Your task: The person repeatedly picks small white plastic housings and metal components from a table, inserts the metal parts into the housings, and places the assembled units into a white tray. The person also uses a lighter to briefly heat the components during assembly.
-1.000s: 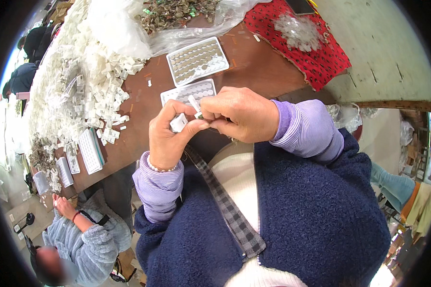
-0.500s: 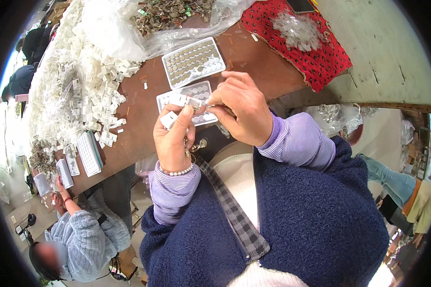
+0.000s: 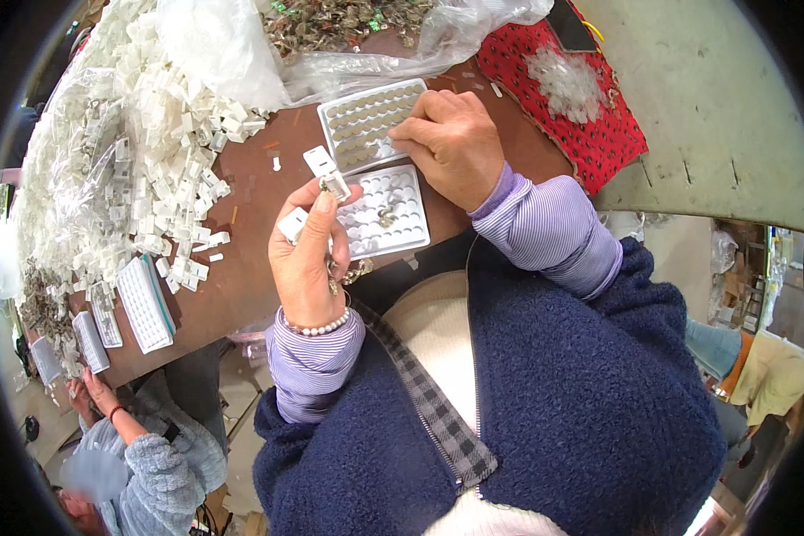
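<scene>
My left hand (image 3: 305, 268) is closed around small white plastic casings. One casing (image 3: 322, 163) stands up between thumb and fingertips, and another casing (image 3: 292, 224) shows beside the thumb. Small metal parts (image 3: 355, 272) stick out by the curled lower fingers. My right hand (image 3: 460, 143) is at the right side of the far white tray (image 3: 324, 112), which holds rows of round grey discs. Its thumb and fingers are pinched together at the discs; what they hold, if anything, is too small to make out. A nearer white tray (image 3: 427, 230) with round hollows lies just beyond my left hand.
A large heap of white casings (image 3: 179, 161) covers the table's left. Clear plastic sheeting (image 3: 330, 76) and a pile of small metal parts (image 3: 348, 27) lie at the back. Red cloth (image 3: 598, 134) bears clear plastic pieces (image 3: 567, 85). Another person (image 3: 152, 447) works at lower left.
My right hand has moved away from the casing in my left hand to the far tray. The left hand has shifted slightly left and still holds the casings. The nearer tray is more exposed.
</scene>
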`<move>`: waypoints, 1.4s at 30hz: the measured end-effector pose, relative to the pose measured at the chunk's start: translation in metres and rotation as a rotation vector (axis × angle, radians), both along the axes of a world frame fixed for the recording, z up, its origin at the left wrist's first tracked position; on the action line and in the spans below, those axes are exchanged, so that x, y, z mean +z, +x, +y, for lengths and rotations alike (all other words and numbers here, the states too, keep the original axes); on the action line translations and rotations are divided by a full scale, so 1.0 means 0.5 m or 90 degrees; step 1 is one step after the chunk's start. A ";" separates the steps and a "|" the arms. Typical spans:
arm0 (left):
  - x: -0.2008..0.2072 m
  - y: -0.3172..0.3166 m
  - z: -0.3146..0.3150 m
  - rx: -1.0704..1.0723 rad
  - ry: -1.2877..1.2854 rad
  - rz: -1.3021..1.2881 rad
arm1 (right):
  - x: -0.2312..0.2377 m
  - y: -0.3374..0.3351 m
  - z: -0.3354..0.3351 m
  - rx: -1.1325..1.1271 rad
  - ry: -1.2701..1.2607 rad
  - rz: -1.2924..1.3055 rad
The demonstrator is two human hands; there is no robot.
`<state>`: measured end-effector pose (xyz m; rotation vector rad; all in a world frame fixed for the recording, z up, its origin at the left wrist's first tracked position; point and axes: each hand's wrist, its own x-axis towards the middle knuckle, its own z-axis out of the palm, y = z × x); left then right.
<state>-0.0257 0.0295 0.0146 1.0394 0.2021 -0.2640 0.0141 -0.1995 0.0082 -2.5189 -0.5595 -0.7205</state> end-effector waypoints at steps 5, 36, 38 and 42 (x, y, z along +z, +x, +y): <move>-0.001 0.006 0.008 -0.008 -0.023 0.011 | -0.013 0.009 0.017 -0.008 -0.067 0.030; 0.021 -0.036 -0.038 -0.064 0.055 -0.070 | 0.056 -0.066 0.036 0.232 0.274 -0.041; 0.015 -0.022 -0.024 -0.002 0.031 -0.048 | 0.043 -0.032 0.042 0.139 0.266 -0.051; 0.005 -0.008 -0.008 0.052 0.270 -0.122 | 0.009 0.030 0.055 0.088 0.060 -0.009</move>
